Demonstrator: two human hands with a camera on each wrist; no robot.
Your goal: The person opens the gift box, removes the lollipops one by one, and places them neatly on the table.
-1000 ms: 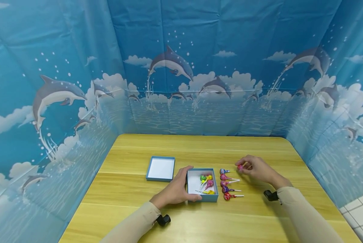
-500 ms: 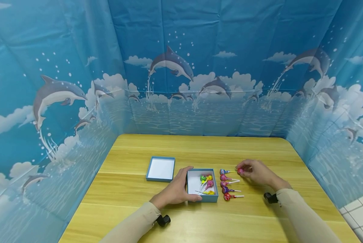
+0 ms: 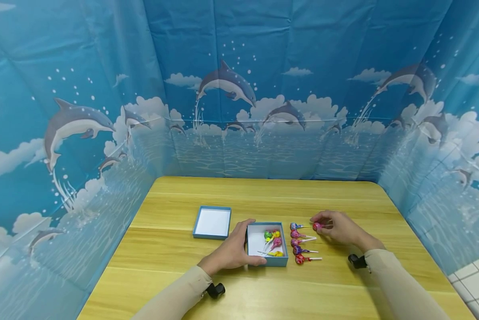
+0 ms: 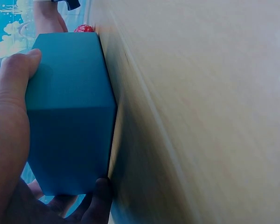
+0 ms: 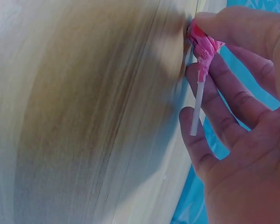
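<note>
My left hand (image 3: 233, 249) grips the left side of a blue square box (image 3: 277, 261), thumb on the near wall and fingers on the far side. Several lollipops lie inside it, among them a green one (image 3: 267, 234), a pink one (image 3: 276, 242) and a yellow one (image 3: 278, 254). With thumb and fingers my right hand (image 3: 341, 227) pinches a pink lollipop (image 5: 204, 46) by its wrapped head, low at the table; its white stick points toward the palm. Left of that hand, a column of lollipops runs from a blue one (image 3: 293, 226) down to a red one (image 3: 299, 259).
The blue box lid (image 3: 212, 222), white inside, lies left of the box. All of it stands on a wooden table (image 3: 175, 195). A dolphin-print curtain (image 3: 263, 151) closes in the back and both sides.
My right hand has come slightly toward me and down with the pink lollipop, then stayed nearly still. The left hand and the box have not moved.
</note>
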